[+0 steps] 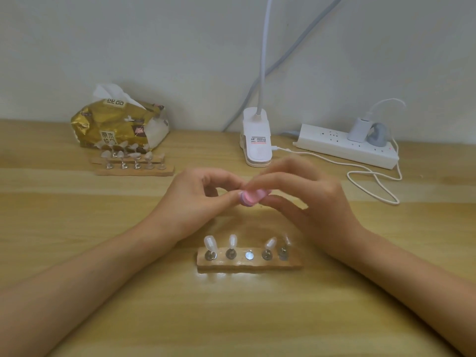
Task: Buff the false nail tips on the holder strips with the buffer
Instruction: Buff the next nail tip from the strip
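both hands are up over the wooden table [231,318], meeting just beyond the near holder strip [247,264]. the right hand [304,202], blurred, grips the pink buffer [251,198], fingers curled over its top and thumb tucked beneath. the left hand [195,199] comes in from the other side, thumb and forefinger closed in a pinch right against the buffer's left end. what sits in that pinch is hidden, can't tell.

down on the near holder strip, four clear nail tips [210,242] stand on their little metal stems, two to the left and two to the right. the middle spot shows a bare metal disc [249,255].

further back on the left, two more strips [134,171] lie side by side, loaded with tips, just in front of a gold tissue pack [118,122]. at the back stands a white clip lamp [256,140], and to its right a white power strip [345,148] with a charger [358,130] plugged in. a white cable [373,181] loops across the table.
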Demonstrator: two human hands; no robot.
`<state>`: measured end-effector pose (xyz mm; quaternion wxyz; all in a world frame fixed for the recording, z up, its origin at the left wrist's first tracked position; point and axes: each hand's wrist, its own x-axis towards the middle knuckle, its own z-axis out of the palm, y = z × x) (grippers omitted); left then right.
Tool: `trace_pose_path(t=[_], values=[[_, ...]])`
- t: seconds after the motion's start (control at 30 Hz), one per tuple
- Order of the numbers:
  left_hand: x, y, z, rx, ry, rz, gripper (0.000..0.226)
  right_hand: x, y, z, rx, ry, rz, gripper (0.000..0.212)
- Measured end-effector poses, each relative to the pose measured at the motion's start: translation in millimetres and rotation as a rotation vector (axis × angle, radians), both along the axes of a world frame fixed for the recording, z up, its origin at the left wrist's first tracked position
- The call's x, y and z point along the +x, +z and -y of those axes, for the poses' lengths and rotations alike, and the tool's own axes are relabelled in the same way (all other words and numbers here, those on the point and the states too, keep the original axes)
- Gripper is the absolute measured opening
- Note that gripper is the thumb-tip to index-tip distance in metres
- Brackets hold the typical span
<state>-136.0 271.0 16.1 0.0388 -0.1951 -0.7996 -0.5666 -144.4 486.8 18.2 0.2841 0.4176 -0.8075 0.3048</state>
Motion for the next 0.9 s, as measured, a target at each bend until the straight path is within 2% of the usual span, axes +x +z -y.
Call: trace_pose_path(t=[0.1,0.17,0.27,0.4,0.53,0.67,0.77,0.9], values=[[-1.1,-0.5,-0.4,0.011,-0.004,0.013,0.005,-5.3,4.3,-5.5,-0.047,-0.086,0.075,0.016],[-1.0,-1.1,-0.5,0.009,-0.002,0.012,0.008,-3.2,4.9,-4.4,-0.085,-0.063,0.057,0.015],[-0.9,-0.4,-0.5,0.007,0.005,0.014,0.005,-0.6,0.6,1.7,-0.010,-0.021,0.064,0.014],[-0.1,0.5,-1.3,0.024,0.007,0.023,0.009,-2.4,5.6,-6.3,-0.094,-0.060,0.073,0.012],[-0.4,-0.3,-0.6,0.002,0.027,0.029,0.008,-0.2,0.3,0.2,-0.015,-0.040,0.080,0.010],[0.7,1.2,-1.9,0.028,0.001,0.030,0.009,1.1,4.9,-3.9,-0.103,-0.034,0.051,0.007],[1.1,2.1,-1.3,0.016,0.002,0.017,0.007,2.6,0.0,3.6,-0.027,-0.015,0.059,0.007],[1.0,2.6,-1.7,0.020,-0.002,0.016,0.011,-0.2,4.8,-6.3,-0.113,-0.057,0.086,0.007]])
